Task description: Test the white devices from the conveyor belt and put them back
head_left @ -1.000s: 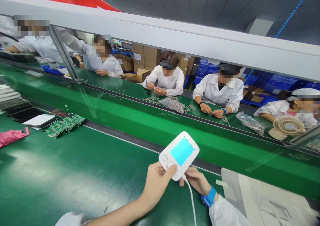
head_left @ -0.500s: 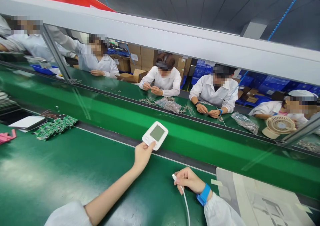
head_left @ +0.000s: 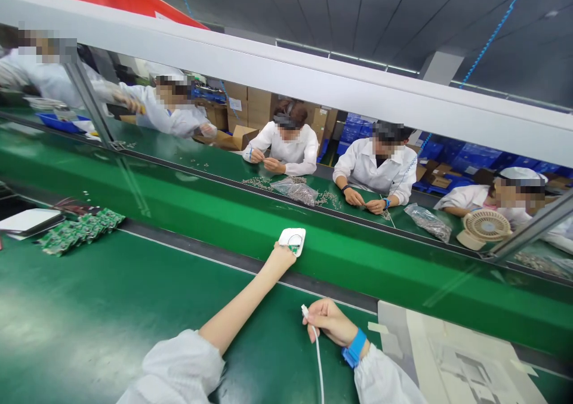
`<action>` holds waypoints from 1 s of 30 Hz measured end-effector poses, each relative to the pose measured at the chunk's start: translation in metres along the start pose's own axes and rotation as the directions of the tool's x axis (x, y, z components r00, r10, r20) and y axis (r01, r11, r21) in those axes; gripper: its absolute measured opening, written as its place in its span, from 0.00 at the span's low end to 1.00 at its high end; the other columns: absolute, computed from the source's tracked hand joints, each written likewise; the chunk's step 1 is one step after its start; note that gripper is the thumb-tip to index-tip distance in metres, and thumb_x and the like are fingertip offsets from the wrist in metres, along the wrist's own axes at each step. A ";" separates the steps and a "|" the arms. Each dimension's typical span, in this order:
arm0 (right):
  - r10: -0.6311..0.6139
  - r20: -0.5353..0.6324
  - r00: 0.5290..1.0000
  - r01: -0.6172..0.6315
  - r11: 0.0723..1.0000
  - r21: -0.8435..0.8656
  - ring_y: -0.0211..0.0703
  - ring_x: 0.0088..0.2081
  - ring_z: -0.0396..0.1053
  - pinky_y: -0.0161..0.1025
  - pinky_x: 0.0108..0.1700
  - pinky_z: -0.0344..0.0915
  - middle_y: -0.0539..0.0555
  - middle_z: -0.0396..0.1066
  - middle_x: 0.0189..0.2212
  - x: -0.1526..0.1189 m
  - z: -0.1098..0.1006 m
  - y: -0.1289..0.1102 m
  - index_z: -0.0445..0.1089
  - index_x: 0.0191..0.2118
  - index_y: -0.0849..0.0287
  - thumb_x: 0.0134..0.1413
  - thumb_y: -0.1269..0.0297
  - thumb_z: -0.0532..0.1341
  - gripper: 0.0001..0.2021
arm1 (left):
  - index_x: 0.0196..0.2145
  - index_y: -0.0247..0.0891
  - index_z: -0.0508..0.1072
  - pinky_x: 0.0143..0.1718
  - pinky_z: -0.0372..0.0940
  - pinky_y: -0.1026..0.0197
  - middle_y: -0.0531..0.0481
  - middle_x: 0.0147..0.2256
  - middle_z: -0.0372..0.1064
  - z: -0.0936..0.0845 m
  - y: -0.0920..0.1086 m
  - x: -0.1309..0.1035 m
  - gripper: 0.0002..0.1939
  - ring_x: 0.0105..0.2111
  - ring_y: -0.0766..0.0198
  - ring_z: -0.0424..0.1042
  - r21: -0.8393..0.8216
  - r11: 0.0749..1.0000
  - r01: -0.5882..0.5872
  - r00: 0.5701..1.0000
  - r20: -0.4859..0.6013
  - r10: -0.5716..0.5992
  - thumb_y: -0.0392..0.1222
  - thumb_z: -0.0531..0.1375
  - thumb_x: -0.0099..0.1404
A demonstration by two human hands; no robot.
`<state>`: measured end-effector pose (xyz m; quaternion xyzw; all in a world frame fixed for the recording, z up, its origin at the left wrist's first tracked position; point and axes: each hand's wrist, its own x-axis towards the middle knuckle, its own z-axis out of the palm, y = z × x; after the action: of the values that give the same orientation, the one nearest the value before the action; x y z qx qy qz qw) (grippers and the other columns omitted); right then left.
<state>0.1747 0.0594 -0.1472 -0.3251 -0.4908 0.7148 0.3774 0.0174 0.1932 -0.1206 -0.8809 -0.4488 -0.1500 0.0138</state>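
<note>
My left hand (head_left: 285,257) is stretched forward over the green conveyor belt (head_left: 224,218), closed on a white device (head_left: 299,237). The device's open back faces me, showing a green circuit board and a thin wire loop. Nearer to me, my right hand (head_left: 330,320) pinches the plug end of a white cable (head_left: 319,362) above the green table (head_left: 179,296). The cable hangs down out of view. A blue band (head_left: 354,348) circles my right wrist.
Green circuit boards (head_left: 80,230) lie on the left beside a white panel (head_left: 29,220). Taped sheets (head_left: 447,356) cover the right side. Across the belt, behind a metal frame (head_left: 286,82), several people in white coats sit near bags of small parts (head_left: 295,190) and a fan (head_left: 486,226).
My left hand has moved forward and right over the belt and turned the device, so its screen no longer shows and its inside does. My right hand still holds the cable.
</note>
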 end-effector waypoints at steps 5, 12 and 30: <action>0.006 -0.020 1.000 -0.006 1.000 0.014 0.29 0.13 0.62 0.27 0.16 0.49 0.52 0.70 0.13 0.000 0.000 0.000 0.73 0.26 0.69 0.46 0.60 0.65 0.13 | 0.29 0.31 0.76 0.44 0.54 0.40 0.32 0.29 0.72 0.009 0.020 -0.005 0.12 0.37 0.45 0.70 0.058 0.998 -0.011 0.998 0.055 0.008 0.39 0.55 0.61; -0.026 -0.074 0.997 0.034 0.992 0.118 0.33 0.13 0.64 0.28 0.16 0.52 0.52 0.70 0.13 0.000 -0.002 0.002 0.74 0.25 0.68 0.42 0.65 0.66 0.09 | 0.50 0.29 0.66 0.52 0.30 0.27 0.31 0.55 0.55 0.013 0.050 -0.038 0.19 0.57 0.40 0.49 0.065 0.994 0.091 0.981 -0.179 -0.078 0.36 0.44 0.67; 0.245 0.529 0.812 -0.335 0.939 0.079 0.47 0.31 0.72 0.52 0.43 0.64 0.59 0.72 0.28 -0.018 0.000 -0.002 0.74 0.29 0.71 0.39 0.64 0.68 0.12 | 0.59 0.45 0.53 0.60 0.35 0.45 0.48 0.61 0.43 -0.009 0.072 -0.076 0.24 0.61 0.52 0.39 -0.449 0.720 -0.529 0.775 0.090 0.625 0.50 0.45 0.66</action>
<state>0.1844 0.0444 -0.1432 -0.1619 -0.4556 0.8631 0.1457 0.0305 0.0888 -0.1249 -0.9716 -0.1076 -0.1208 -0.1725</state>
